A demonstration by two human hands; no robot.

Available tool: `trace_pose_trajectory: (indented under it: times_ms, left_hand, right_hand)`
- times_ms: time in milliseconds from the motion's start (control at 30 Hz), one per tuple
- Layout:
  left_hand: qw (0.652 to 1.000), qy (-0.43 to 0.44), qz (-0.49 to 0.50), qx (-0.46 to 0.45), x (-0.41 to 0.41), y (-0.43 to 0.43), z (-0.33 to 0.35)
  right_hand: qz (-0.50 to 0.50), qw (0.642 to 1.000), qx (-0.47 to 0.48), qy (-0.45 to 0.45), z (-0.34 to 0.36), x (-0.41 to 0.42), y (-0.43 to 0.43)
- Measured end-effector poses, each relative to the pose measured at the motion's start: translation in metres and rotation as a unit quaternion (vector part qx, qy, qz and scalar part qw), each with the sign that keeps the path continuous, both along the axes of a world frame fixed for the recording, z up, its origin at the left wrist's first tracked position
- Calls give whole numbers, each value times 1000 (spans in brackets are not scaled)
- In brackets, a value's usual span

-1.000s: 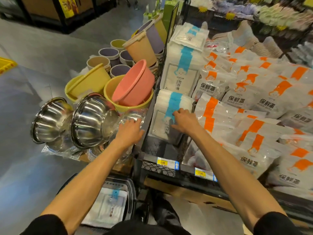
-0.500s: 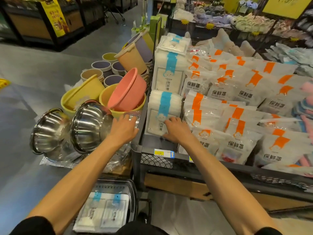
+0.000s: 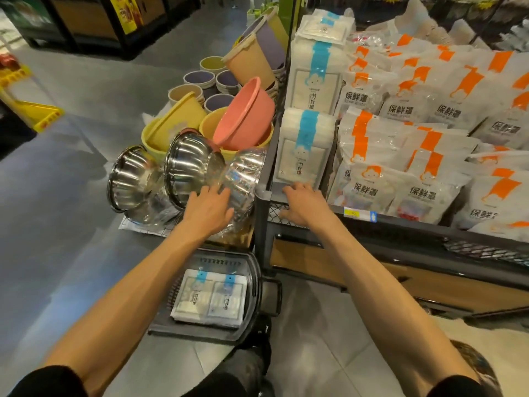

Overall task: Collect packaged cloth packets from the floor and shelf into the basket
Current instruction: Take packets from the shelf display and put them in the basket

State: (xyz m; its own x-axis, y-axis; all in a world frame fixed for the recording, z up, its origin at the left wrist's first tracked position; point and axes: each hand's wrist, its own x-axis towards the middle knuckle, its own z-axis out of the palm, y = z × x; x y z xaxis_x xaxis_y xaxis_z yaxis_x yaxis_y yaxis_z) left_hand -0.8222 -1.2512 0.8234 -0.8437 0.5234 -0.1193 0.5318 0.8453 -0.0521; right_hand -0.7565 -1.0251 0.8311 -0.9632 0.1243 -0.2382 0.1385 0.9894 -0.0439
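The left hand [image 3: 210, 209] rests with spread fingers on a wrapped steel bowl [image 3: 243, 179]. The basket [image 3: 255, 285] below holds two packets [image 3: 211, 299]. The right hand [image 3: 305, 206], fingers straight, is nearer to the upright cloth packets [image 3: 303, 147] on the shelf [image 3: 264, 196], which stand just beyond its fingertips.

Shop: price-tagged shelf [image 3: 400, 222] of packaged goods [image 3: 400, 179]

The wire shelf [image 3: 406, 226] holds blue-banded cloth packets [image 3: 303, 150] beside orange-labelled bags [image 3: 400, 181].
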Motion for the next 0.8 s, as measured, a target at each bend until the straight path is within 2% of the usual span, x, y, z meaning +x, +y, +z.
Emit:
trace_pose_trajectory:
  times_ms: [500, 800]
  left_hand:
    - [999, -31, 26, 14, -17, -131, -18]
    - [997, -71, 12, 9, -58, -207, -48]
  right_hand:
    - [7, 999, 7, -34, -9, -15, -125]
    - [-28, 996, -18, -81, -61, -38, -206]
